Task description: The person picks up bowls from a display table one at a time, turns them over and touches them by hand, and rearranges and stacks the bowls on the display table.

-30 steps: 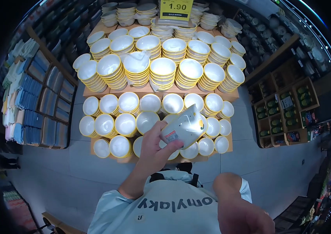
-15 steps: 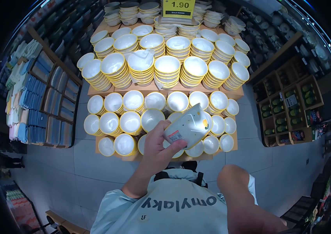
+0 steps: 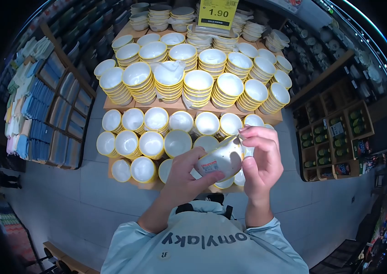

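Observation:
A white bowl (image 3: pixel 221 160) with a yellow rim and a red-and-white sticker is held tilted in front of my body. My left hand (image 3: pixel 186 176) grips its left side, the thumb near the sticker. At the bowl's right edge is my right hand (image 3: pixel 261 157), with its fingers curled and the thumb close to the rim. Whether the fingertips pinch the rim is too small to tell. Just beyond my hands stand stacks of similar yellow-rimmed bowls (image 3: pixel 177 143).
Taller bowl stacks (image 3: pixel 198 81) stand on a raised wooden tier behind, under a yellow price sign (image 3: pixel 217 13). Folded towels (image 3: pixel 36 107) fill a rack at left. A wooden shelf unit (image 3: pixel 335 137) with green-packaged goods stands at right.
My right hand has come up from the lower right to the right edge of the bowl. My left hand still holds the bowl, now turned slightly flatter.

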Available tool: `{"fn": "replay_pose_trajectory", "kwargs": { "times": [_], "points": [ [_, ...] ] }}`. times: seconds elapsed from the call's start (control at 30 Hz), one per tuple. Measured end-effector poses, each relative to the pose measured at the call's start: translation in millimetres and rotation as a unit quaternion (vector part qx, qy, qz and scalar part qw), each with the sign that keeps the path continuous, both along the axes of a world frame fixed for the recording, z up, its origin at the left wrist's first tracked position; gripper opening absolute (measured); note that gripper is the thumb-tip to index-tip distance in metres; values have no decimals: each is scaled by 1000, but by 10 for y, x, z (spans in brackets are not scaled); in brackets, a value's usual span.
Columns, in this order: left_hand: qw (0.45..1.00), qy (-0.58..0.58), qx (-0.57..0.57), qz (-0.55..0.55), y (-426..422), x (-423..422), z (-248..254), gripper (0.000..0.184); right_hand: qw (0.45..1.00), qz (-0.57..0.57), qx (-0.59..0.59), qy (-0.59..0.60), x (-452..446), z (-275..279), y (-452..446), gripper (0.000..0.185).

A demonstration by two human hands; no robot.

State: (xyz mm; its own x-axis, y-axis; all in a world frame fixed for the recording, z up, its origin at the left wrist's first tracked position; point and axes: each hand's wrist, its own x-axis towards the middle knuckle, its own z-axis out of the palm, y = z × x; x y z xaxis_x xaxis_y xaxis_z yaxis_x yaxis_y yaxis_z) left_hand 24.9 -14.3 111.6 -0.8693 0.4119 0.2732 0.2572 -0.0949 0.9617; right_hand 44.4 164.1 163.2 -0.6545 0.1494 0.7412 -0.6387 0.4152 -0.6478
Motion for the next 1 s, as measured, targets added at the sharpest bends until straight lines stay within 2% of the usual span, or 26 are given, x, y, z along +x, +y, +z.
{"fn": "replay_pose_trajectory", "kwargs": {
  "times": [0.07, 0.1, 0.13, 0.2, 0.23, 0.3, 0.37, 0.4, 0.47, 0.57, 1.0],
  "points": [
    [1000, 16, -14, -22, -2, -4, 144, 35, 985, 108, -45, -127, -81, -161, 71, 26],
    [1000, 16, -14, -23, 1, 10, 172, 35, 971, 140, -77, -178, -89, -226, 81, 15],
    [999, 6, -25, -24, 9, 25, 189, 37, 971, 138, -77, -179, -84, -350, 129, 15],
    [999, -4, -34, -27, 48, 21, 154, 39, 935, 189, -192, -231, -66, -514, 221, 15],
    [1000, 20, 4, 1, 82, 11, 78, 43, 940, 165, -212, -209, -57, -519, 177, 22],
    [998, 43, 43, 25, 137, -17, -58, 47, 939, 168, -248, -171, -69, -544, 130, 25],
    [995, 62, 70, 23, 164, -57, -145, 69, 935, 172, -283, -130, -74, -547, 93, 28],
    [995, 62, 72, 21, 207, -44, -143, 69, 930, 157, -311, -119, -63, -542, 69, 32],
    [985, 6, 170, 6, 313, 6, -138, 92, 924, 140, -339, -107, -45, -520, 44, 36],
    [987, 13, 159, 9, 370, 37, -153, 102, 932, 118, -331, -87, -17, -469, 23, 40],
    [991, 5, 131, -1, 326, 30, -159, 97, 917, 123, -361, -120, -10, -471, 13, 42]
  ]
}}
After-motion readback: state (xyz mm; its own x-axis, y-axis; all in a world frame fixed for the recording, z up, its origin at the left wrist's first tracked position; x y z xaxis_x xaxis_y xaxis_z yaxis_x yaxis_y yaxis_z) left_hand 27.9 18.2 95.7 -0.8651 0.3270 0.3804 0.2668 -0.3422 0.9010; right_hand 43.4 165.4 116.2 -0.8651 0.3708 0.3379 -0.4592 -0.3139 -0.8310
